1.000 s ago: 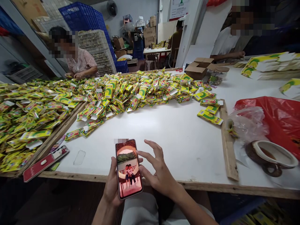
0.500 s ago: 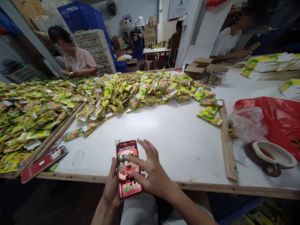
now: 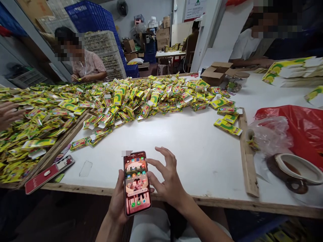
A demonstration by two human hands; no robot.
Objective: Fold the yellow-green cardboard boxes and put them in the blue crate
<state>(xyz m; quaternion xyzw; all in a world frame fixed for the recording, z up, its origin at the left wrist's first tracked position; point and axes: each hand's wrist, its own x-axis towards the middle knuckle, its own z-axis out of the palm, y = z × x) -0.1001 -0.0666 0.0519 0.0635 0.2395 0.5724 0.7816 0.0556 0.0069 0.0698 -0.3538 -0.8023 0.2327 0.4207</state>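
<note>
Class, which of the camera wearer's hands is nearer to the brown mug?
The right hand. It is beside the phone, left of the brown mug; the left hand, holding the phone, is farther left.

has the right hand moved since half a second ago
Yes: the right hand moved its fingers rightward, toward the wooden strip near the red plastic.

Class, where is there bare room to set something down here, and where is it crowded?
The widest bare patch of white tabletop lies between the carton heap, right wooden strip and right hand. A smaller one separates front-left cartons from the smartphone. Crowded: the heaped left side; past that strip, red plastic bag and mug.
</note>
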